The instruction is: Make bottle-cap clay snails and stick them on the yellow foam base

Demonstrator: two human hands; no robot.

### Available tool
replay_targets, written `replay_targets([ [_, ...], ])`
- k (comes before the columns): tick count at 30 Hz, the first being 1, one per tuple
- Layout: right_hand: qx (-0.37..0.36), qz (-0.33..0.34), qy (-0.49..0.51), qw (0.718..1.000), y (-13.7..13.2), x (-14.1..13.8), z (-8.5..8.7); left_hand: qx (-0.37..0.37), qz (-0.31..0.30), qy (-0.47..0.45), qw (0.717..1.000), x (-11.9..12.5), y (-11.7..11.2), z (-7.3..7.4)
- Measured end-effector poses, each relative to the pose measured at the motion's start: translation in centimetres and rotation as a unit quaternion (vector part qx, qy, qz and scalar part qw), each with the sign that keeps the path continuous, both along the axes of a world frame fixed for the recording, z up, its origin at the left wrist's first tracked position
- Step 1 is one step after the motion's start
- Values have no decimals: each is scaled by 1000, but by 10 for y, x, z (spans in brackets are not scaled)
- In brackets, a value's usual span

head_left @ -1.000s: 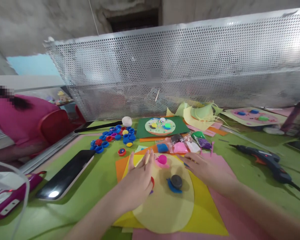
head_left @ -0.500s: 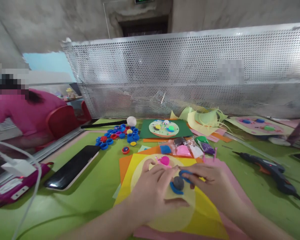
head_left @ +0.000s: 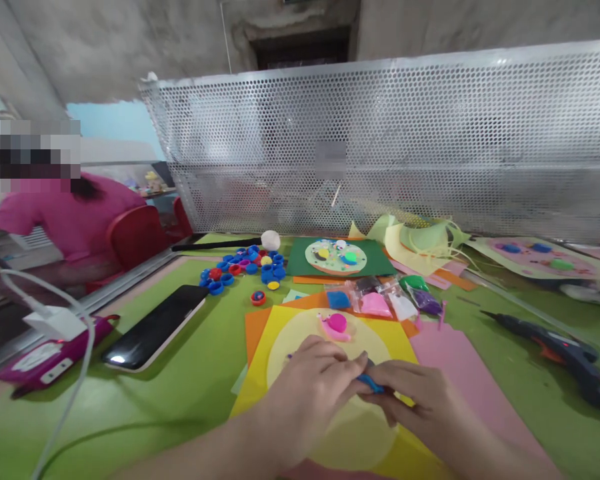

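My left hand point(head_left: 307, 393) and my right hand point(head_left: 420, 407) meet over a pale yellow paper circle point(head_left: 300, 337) that lies on a yellow sheet point(head_left: 260, 380). Both hands pinch a small blue clay strip point(head_left: 369, 383) between their fingertips. The grey clay ball seen before is hidden under my fingers. A pink clay snail point(head_left: 336, 325) sits on the circle just beyond my hands. Small bags of coloured clay point(head_left: 380, 301) lie behind it.
A black phone point(head_left: 155, 327) lies to the left on the green table point(head_left: 180, 393). Several blue and red bottle caps point(head_left: 243, 267) sit farther back, beside a green card with a decorated disc point(head_left: 336, 257). A glue gun point(head_left: 560, 350) lies right. A person in pink point(head_left: 65, 213) sits at left.
My hands have drawn together from flat on the paper to a shared pinch on the blue clay strip, covering the grey ball. The camera has shifted left and down slightly.
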State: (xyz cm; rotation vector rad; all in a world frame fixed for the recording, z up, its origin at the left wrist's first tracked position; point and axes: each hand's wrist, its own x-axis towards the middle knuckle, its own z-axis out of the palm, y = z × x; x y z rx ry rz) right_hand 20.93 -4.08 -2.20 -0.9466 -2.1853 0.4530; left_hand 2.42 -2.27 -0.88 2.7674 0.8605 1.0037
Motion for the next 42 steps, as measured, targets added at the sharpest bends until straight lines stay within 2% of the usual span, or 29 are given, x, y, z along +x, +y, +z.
replay_targets([
  [2,5,-20,10,1000,2,8,1,-23,-10,-31,999,0,2,2],
  [4,10,-72,22,997,5,18,6,-67,-2,-63,996,-2,4,7],
  [6,42,-139,33,989,9,27,11,-155,35,-93,983,-3,4,14],
  [8,106,-182,43,977,12,32,15,-267,67,-114,955,-3,3,19],
  [10,171,-173,31,969,11,30,16,-362,45,-121,923,-2,-1,23],
  [12,217,-116,-5,969,8,23,14,-418,-26,-122,900,1,-5,23],
  [14,244,-51,-33,968,5,12,11,-431,-82,-108,892,4,-9,22],
  [18,248,27,-27,968,0,-2,9,-449,-112,-56,885,6,-9,17],
  [23,122,51,6,991,-5,10,16,-481,-89,-85,868,5,-4,15],
  [25,98,17,5,995,-6,21,21,-494,-67,-129,857,3,-1,18],
  [28,150,-121,38,981,-2,35,29,-542,-51,-214,811,-1,3,23],
  [30,186,-177,43,966,-1,37,32,-563,-74,-244,786,-1,4,23],
  [32,202,-149,9,968,-1,31,32,-569,-112,-231,781,0,3,20],
  [35,200,-43,-48,978,-4,15,27,-583,-165,-176,776,3,-3,14],
  [37,194,7,-50,980,-6,6,24,-595,-182,-154,768,5,-7,11],
  [39,188,29,-33,981,-8,1,21,-588,-177,-133,778,5,-9,11],
  [42,172,26,-24,984,-10,2,20,-579,-163,-118,790,4,-8,12],
])
